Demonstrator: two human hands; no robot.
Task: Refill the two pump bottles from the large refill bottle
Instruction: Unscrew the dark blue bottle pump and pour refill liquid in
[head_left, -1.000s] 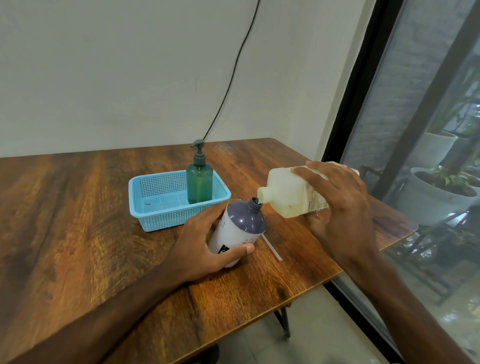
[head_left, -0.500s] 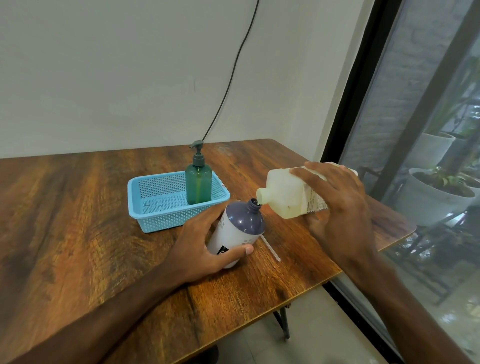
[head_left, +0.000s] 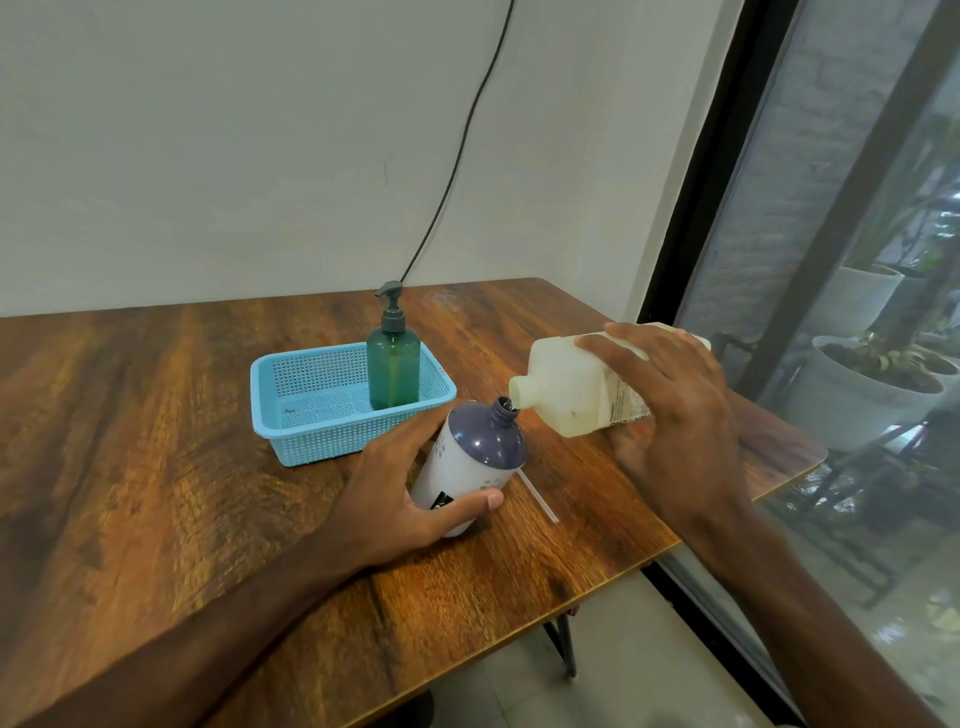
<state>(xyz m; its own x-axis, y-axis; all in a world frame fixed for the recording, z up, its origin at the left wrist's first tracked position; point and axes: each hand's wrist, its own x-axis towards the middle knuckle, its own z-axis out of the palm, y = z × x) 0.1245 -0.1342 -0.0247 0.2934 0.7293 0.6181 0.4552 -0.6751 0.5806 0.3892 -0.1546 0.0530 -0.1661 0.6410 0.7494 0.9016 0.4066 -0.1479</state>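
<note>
Near the middle of the frame, the left hand (head_left: 400, 493) grips a rounded pump bottle (head_left: 470, 462) with a white body and a glossy purple-grey domed shoulder. Its fingers (head_left: 410, 431) curl round the far side and the thumb presses the near side, above a small black label. The bottle leans toward the right of the frame, its narrow threaded neck open with no pump on it. To the right, the right hand (head_left: 675, 415) grasps the large refill bottle (head_left: 566, 395), a squarish, translucent cream plastic container with a printed label. The fingers are spread over its top face and the thumb is under it. It is tipped almost flat, with its short round spout just above and touching the rim of the open neck. Whether liquid is flowing cannot be told. A thin white tube (head_left: 540, 499) lies flat on the desk (head_left: 156, 441) just right of the purple-topped bottle. The desk is a wood-grain board with a rounded far corner. Left of centre sits a light blue rectangular basket (head_left: 311, 441) of perforated plastic. The second pump bottle (head_left: 393, 371), of clear green plastic with a grey pump head, stands upright in the basket's right end. A dark cable (head_left: 457, 156) runs down the pale wall behind. White plant pots (head_left: 862, 400) show through the glass at the right edge.
</note>
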